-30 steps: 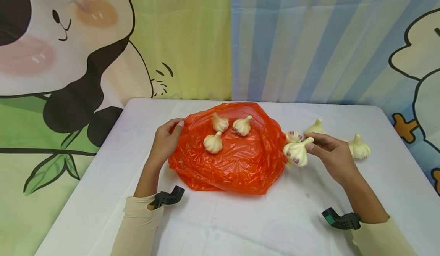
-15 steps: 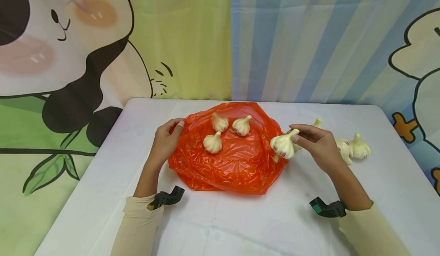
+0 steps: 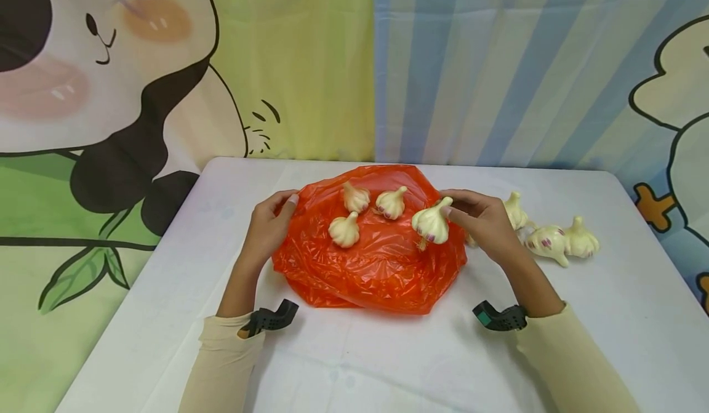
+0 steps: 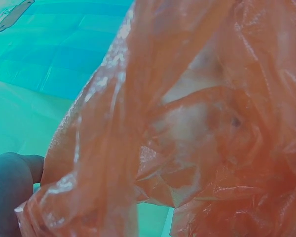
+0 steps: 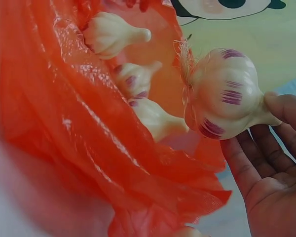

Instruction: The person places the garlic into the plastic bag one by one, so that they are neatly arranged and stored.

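An orange-red plastic bag [image 3: 371, 271] lies spread open on the table, with three garlic bulbs [image 3: 344, 231] inside it. My left hand [image 3: 271, 225] pinches the bag's left rim between thumb and fingers; in the left wrist view the crumpled plastic [image 4: 103, 163] hides most of that hand. By its stem, my right hand [image 3: 482, 225] holds another garlic bulb [image 3: 431, 223] over the right part of the bag. Purple streaks and a tuft of roots show on this bulb in the right wrist view, beside the bag's raised rim.
Right of the bag, several more garlic bulbs [image 3: 547, 242] lie on the white table [image 3: 354, 364], partly behind my right hand. One bulb peeks out at the bag's right edge. A printed curtain [image 3: 310, 62] hangs behind the table's far edge.
My right hand has moved left with the garlic bulb, from beside the bag to above its right part. More bulbs on the right are uncovered. My left hand stays at the rim.
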`<state>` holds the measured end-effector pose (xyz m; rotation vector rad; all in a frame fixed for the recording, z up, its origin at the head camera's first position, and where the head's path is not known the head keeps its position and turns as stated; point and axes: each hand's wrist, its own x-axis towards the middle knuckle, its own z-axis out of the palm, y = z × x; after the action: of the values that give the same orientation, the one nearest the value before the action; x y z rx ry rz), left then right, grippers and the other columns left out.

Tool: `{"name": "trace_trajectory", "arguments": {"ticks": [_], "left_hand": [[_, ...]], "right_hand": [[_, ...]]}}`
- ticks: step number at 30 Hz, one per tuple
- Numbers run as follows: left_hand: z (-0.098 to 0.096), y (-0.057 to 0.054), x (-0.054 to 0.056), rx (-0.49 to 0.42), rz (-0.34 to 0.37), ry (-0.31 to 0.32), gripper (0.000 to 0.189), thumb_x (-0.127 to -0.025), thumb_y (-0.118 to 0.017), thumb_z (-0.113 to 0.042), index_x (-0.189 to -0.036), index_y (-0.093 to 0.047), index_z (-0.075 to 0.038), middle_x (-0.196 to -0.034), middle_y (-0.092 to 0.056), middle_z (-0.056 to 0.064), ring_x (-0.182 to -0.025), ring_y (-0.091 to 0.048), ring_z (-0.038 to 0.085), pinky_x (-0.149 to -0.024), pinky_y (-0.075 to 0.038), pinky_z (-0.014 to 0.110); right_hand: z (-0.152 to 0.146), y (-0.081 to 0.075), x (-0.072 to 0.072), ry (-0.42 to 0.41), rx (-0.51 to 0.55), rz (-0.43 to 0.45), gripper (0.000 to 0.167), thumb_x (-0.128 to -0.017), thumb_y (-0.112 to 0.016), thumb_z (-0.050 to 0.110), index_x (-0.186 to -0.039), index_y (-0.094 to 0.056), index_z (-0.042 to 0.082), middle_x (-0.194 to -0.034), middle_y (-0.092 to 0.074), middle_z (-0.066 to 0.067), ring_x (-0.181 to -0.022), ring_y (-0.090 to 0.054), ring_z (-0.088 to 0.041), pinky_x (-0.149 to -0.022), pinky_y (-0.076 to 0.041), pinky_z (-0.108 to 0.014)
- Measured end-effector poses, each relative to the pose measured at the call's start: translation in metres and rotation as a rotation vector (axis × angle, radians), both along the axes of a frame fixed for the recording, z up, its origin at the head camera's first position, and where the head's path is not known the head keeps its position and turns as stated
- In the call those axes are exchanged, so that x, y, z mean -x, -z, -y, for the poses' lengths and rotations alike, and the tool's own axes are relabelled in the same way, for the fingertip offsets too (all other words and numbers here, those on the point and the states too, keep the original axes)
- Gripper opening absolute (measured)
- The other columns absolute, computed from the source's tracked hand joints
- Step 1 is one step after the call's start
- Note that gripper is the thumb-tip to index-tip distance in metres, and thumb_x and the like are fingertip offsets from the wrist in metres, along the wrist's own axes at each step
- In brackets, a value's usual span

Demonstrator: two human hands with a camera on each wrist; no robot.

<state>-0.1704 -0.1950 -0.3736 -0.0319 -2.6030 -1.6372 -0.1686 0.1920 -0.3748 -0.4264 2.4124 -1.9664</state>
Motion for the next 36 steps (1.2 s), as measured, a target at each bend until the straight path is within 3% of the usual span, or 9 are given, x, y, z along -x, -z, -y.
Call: {"name": "trace_trajectory", "arguments": {"ticks": [8, 21, 31, 36], "left_hand": [[-0.001, 0.0, 0.0, -0.003, -0.007, 0.006, 0.046, -0.101, -0.048, -0.043, -0.129, -0.061, -0.009, -0.118, -0.062, 0.007, -0.104, -0.058, 0.023, -0.09, -0.05, 0.041], [-0.001, 0.002, 0.002, -0.006, -0.002, 0.008, 0.045, -0.101, -0.048, -0.043, -0.129, -0.061, -0.009, -0.117, -0.062, 0.007, -0.103, -0.058, 0.023, -0.088, -0.05, 0.041], [0.0, 0.003, 0.0, -0.008, -0.001, 0.008, 0.045, -0.101, -0.049, -0.043, -0.128, -0.061, -0.01, -0.117, -0.062, 0.007, -0.104, -0.058, 0.023, -0.091, -0.049, 0.042], [0.0, 0.003, 0.001, -0.013, 0.005, 0.011, 0.046, -0.101, -0.048, -0.044, -0.129, -0.061, -0.01, -0.118, -0.061, 0.007, -0.105, -0.057, 0.022, -0.091, -0.049, 0.041]], "right_hand": [[0.019, 0.004, 0.016, -0.064, -0.006, 0.011, 0.034, -0.095, -0.065, 0.013, -0.125, -0.062, -0.003, -0.115, -0.064, -0.015, -0.101, -0.063, -0.017, -0.085, -0.053, -0.031], [0.049, 0.003, 0.034, -0.106, -0.131, 0.008, 0.032, -0.093, -0.067, 0.013, -0.122, -0.065, -0.001, -0.115, -0.065, -0.013, -0.101, -0.063, -0.026, -0.081, -0.054, -0.029], [0.073, 0.01, 0.046, -0.219, -0.212, -0.037, 0.028, -0.091, -0.067, 0.007, -0.118, -0.068, 0.0, -0.108, -0.068, -0.01, -0.097, -0.064, -0.024, -0.083, -0.054, -0.035], [0.082, 0.013, 0.051, -0.235, -0.206, -0.055, 0.027, -0.091, -0.065, 0.003, -0.117, -0.067, -0.003, -0.107, -0.068, -0.012, -0.099, -0.064, -0.026, -0.081, -0.054, -0.036]]}}
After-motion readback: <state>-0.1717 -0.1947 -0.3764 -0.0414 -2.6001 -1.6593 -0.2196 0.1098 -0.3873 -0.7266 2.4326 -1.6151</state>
